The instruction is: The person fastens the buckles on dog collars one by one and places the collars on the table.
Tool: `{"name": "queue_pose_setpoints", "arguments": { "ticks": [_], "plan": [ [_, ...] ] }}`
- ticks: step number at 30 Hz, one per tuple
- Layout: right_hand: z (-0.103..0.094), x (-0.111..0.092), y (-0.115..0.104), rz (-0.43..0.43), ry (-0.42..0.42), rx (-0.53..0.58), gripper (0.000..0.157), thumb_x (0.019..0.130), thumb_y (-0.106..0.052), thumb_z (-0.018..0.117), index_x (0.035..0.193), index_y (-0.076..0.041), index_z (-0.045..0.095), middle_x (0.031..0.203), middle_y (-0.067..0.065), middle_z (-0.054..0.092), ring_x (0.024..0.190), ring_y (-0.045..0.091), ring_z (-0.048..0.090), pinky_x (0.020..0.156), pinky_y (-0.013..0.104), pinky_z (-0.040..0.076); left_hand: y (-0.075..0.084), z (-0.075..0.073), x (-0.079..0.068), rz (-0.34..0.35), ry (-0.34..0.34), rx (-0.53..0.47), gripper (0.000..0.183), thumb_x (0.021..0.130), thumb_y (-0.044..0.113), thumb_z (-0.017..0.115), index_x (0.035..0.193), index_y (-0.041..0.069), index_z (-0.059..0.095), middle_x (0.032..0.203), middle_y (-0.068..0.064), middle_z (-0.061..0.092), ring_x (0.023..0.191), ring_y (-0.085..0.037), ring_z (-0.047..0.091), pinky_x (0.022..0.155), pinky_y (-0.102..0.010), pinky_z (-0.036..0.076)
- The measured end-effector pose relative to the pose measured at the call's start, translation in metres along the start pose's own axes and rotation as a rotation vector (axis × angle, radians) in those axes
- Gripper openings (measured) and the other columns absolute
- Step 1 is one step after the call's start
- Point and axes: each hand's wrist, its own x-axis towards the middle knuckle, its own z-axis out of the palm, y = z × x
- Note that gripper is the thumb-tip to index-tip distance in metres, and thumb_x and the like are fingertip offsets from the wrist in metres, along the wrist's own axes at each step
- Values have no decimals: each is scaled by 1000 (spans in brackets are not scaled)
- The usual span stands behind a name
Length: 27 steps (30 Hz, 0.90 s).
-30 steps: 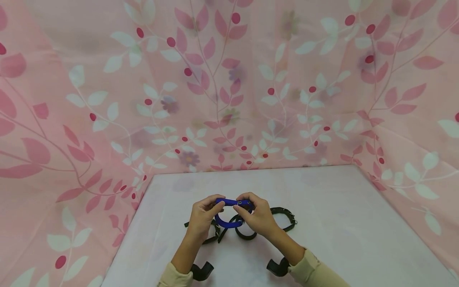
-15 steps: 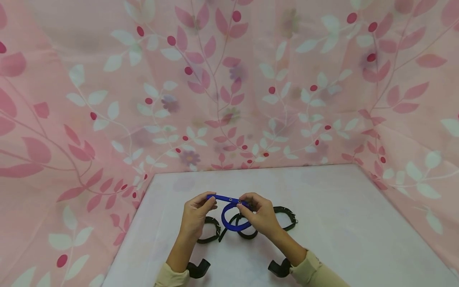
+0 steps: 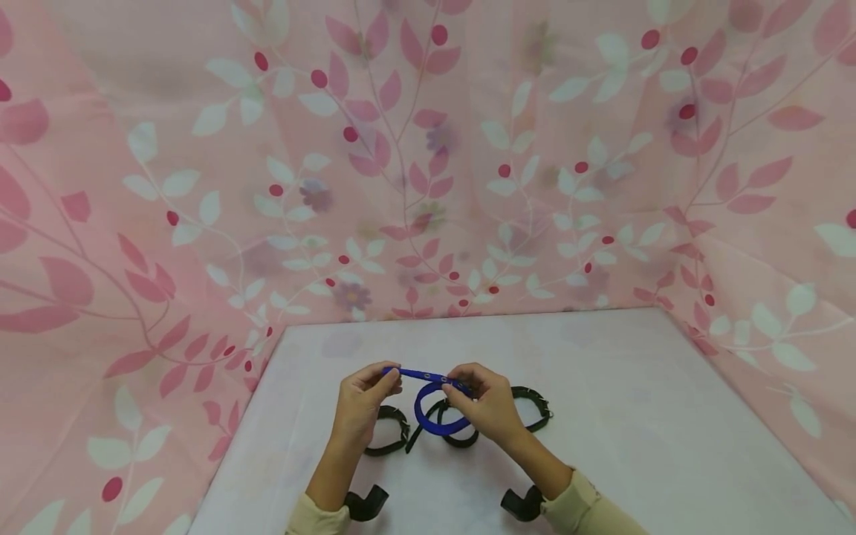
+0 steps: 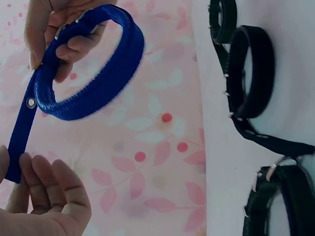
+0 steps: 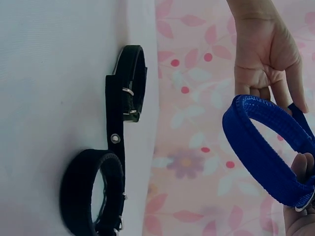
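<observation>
A blue collar (image 3: pixel 428 427) with a metal buckle and eyelets in its strap is held above the table, its loop closed. My left hand (image 3: pixel 357 405) pinches the strap's free end between thumb and fingers. At the buckle, my right hand (image 3: pixel 487 401) grips the collar and partly hides it. The left wrist view shows the straight strap tail (image 4: pixel 22 130) running from the buckle to my left fingers, with an eyelet in it. In the right wrist view the collar's padded loop (image 5: pixel 256 152) hangs between both hands.
Several black buckled collars lie behind and below the hands: one at left (image 3: pixel 405 429), one in the middle (image 3: pixel 461 443) and one at right (image 3: pixel 546 407). A black angled piece (image 3: pixel 366 505) shows by the left wrist, another (image 3: pixel 521 505) by the right. Pink leafy cloth (image 3: pixel 414 186) surrounds the white table (image 3: pixel 635 416).
My left hand has moved left with the strap end, so more of the strap tail stretches out from the buckle. The collar's loop has shifted slightly right; the right hand has barely moved.
</observation>
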Motion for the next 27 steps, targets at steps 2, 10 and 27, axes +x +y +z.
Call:
{"name": "queue_pose_setpoints", "arguments": {
  "ticks": [2, 10, 27],
  "plan": [
    [-2, 0, 1, 12, 5, 13, 17, 85, 4, 73, 100, 1, 66, 85, 14, 71, 64, 17, 69, 61, 26, 58, -2, -2, -1, -42, -22, 55, 31, 91, 14, 72, 109, -11, 66, 85, -4, 68, 79, -16, 67, 78, -30, 59],
    [-9, -1, 4, 84, -6, 65, 15, 87, -9, 75, 100, -8, 68, 83, 8, 72, 64, 17, 68, 61, 28, 58, -10, -3, -3, 38, -113, 335, 24, 93, 20, 70, 114, 8, 70, 103, -7, 68, 92, -22, 65, 78, -25, 56],
    [-25, -3, 14, 285, -25, 255, 23, 94, -14, 68, 106, 5, 63, 90, 19, 71, 73, 29, 74, 68, 40, 60, -30, 14, -13, 530, -460, 1018, 112, 64, 65, 80, 156, 30, 27, 141, 1, 47, 126, -15, 53, 99, -38, 52]
  ]
}}
